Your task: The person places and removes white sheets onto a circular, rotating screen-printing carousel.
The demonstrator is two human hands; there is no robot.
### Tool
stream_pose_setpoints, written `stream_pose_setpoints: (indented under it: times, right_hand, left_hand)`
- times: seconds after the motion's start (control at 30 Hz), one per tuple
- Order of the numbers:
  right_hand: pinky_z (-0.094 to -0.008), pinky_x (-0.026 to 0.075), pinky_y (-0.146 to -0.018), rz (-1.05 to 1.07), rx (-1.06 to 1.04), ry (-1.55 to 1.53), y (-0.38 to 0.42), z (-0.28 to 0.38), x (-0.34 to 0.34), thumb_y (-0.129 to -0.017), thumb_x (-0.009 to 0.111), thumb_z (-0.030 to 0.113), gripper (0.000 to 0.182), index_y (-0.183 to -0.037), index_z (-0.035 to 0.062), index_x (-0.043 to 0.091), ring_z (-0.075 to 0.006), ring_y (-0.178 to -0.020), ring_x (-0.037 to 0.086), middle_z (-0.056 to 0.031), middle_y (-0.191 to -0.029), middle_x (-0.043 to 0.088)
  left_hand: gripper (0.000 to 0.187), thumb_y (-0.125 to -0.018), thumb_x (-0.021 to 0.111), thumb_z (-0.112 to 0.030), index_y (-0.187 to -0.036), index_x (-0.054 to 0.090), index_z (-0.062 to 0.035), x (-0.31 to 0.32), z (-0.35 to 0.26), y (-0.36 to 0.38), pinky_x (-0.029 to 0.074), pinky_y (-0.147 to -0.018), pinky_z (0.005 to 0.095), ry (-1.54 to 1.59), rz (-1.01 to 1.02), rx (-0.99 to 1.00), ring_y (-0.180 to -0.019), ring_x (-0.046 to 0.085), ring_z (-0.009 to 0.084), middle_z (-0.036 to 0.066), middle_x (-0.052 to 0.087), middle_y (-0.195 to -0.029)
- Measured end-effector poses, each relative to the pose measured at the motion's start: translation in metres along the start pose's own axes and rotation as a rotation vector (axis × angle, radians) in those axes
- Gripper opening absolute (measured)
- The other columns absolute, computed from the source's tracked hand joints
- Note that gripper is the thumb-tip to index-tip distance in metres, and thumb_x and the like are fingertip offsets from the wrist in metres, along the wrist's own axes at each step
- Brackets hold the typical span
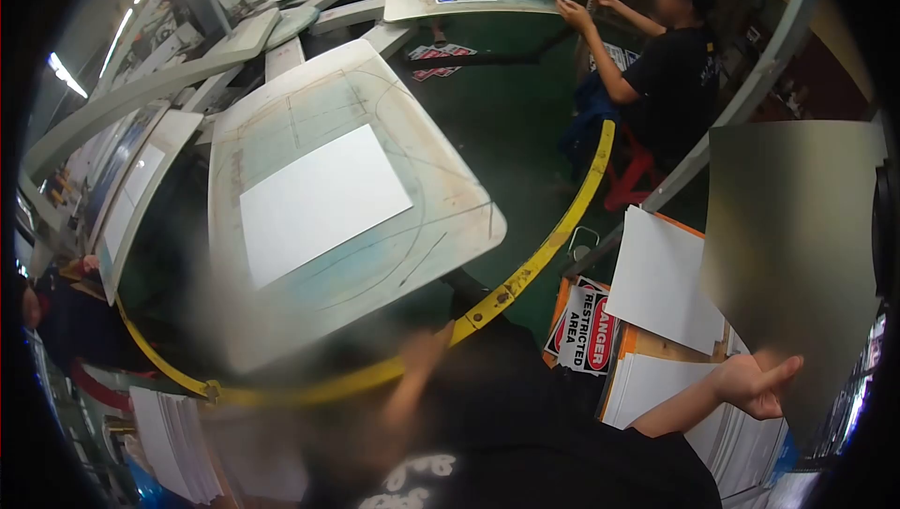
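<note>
My right hand (759, 383) is closed on the lower edge of a greyish blank sheet (797, 218), raised upright at the right side of the view. Smeared by motion, my left hand (427, 351) is near the yellow curved rail (483, 314); its fingers cannot be made out. A white blank sheet (323, 200) lies flat and slightly turned on the stained, round-cornered platen (450, 167) in front of me. Below my right hand are white sheets (647, 387) in a stack, with another white sheet (666, 275) behind them.
Signs reading DANGER RESTRICTED AREA (586, 326) lie by the white stacks. Across the rail a seated person (670, 78) handles a sheet at another platen (412, 1). More platens stand at the left, and a pile of white sheets (169, 443) sits at lower left.
</note>
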State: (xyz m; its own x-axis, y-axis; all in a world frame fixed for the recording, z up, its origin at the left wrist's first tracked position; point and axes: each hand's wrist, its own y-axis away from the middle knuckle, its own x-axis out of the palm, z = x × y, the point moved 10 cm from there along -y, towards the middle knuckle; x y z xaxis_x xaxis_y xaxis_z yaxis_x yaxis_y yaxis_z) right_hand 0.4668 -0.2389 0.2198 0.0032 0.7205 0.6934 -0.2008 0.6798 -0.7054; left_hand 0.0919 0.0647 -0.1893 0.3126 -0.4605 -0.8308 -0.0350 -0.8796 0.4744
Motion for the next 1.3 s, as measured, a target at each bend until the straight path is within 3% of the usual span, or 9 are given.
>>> stream_pose_setpoints:
  times: [0.2,0.37,0.57,0.8,0.9,1.03,1.2,1.23,1.3]
  right_hand:
    - [-0.0305,0.056,-0.076,0.011,0.2,-0.09,0.038,-0.023,0.014,-0.08,0.061,-0.005,0.009,-0.087,-0.0103,0.06,-0.024,-0.082,0.064,-0.0196,-0.092,0.064]
    - [-0.0301,0.053,-0.079,0.072,0.304,-0.178,0.076,-0.018,0.047,-0.08,0.06,-0.007,0.005,-0.085,-0.0075,0.061,-0.0208,-0.084,0.063,-0.0178,-0.092,0.064]
    - [-0.0328,0.051,-0.081,0.252,-0.075,-0.324,0.107,0.023,0.08,-0.083,0.055,-0.004,0.01,-0.089,-0.0095,0.061,-0.0241,-0.086,0.061,-0.0162,-0.09,0.062]
    - [-0.0376,0.044,-0.076,0.607,-0.703,-0.427,0.194,0.11,0.124,-0.088,0.055,0.021,0.014,-0.098,0.0115,0.057,-0.0244,-0.091,0.055,-0.0137,-0.096,0.064]
    - [-0.0315,0.038,-0.085,1.052,-0.644,-0.353,0.222,0.13,0.137,-0.084,0.06,0.024,0.006,-0.09,0.0252,0.058,-0.018,-0.097,0.05,0.0007,-0.099,0.063]
    - [-0.0399,0.036,-0.094,1.235,-0.652,-0.569,0.272,0.145,0.13,-0.082,0.063,0.028,0.012,-0.094,0.0268,0.065,-0.025,-0.115,0.043,-0.0074,-0.119,0.056]
    - [-0.0486,0.017,-0.108,1.8,0.145,-0.565,0.33,0.111,0.204,-0.073,0.057,0.066,0.083,-0.132,0.0092,0.046,-0.037,-0.136,0.013,-0.0203,-0.146,0.019]
    - [-0.0505,0.012,-0.108,1.818,0.287,-0.426,0.347,0.092,0.215,-0.065,0.047,0.08,0.11,-0.142,0.0047,0.026,-0.0385,-0.138,0.005,-0.0249,-0.148,0.01]
    - [-0.0459,0.019,-0.107,1.828,0.058,-0.126,0.371,0.067,0.226,-0.071,0.06,0.067,0.099,-0.141,0.0035,0.027,-0.0362,-0.135,0.018,-0.0255,-0.144,0.021]
  left_hand:
    - [0.067,-0.082,0.041,-0.066,-0.092,0.069,-0.0053,-0.016,-0.005,-0.001,0.049,-0.077,0.0416,0.057,-0.288,0.091,-0.09,0.062,0.0325,0.019,0.065,-0.091]
    - [0.049,-0.086,0.046,-0.051,-0.093,0.069,-0.0082,-0.024,-0.004,0.004,0.047,-0.077,0.0395,0.371,-0.232,0.139,-0.091,0.061,0.0301,0.015,0.066,-0.093]
    - [0.028,-0.08,0.064,-0.024,-0.101,0.065,-0.0049,-0.112,-0.085,0.063,0.045,-0.086,0.0339,0.87,-0.071,0.622,-0.099,0.06,0.0266,0.011,0.065,-0.103]
    - [0.079,-0.083,0.064,-0.016,-0.143,0.015,-0.0027,-0.231,-0.173,0.161,0.032,-0.104,0.0369,1.624,0.536,1.112,-0.123,0.044,0.026,0.017,0.041,-0.135]
    - [0.079,-0.086,0.06,-0.009,-0.144,0.007,-0.0036,-0.25,-0.176,0.157,0.032,-0.104,0.0363,1.689,0.489,0.902,-0.123,0.043,0.0245,0.017,0.037,-0.138]
    - [0.054,-0.091,0.047,0.002,-0.138,0.023,-0.0012,-0.24,-0.139,0.12,0.042,-0.091,0.028,1.759,0.076,0.669,-0.107,0.051,0.0141,0.012,0.054,-0.117]
    - [0.051,-0.089,0.05,0.0,-0.135,0.028,-0.0009,-0.252,-0.051,0.093,0.046,-0.083,0.0269,1.8,-0.254,0.445,-0.094,0.059,0.014,0.012,0.063,-0.101]
    - [0.052,-0.089,0.051,0.0,-0.135,0.027,-0.0005,-0.262,-0.033,0.087,0.047,-0.083,0.0268,1.81,-0.272,0.501,-0.092,0.06,0.0143,0.014,0.063,-0.1]
    - [0.055,-0.088,0.051,0.001,-0.136,0.024,-0.0005,-0.266,0.002,0.069,0.048,-0.083,0.0273,1.734,-0.243,0.445,-0.092,0.06,0.0146,0.017,0.063,-0.101]
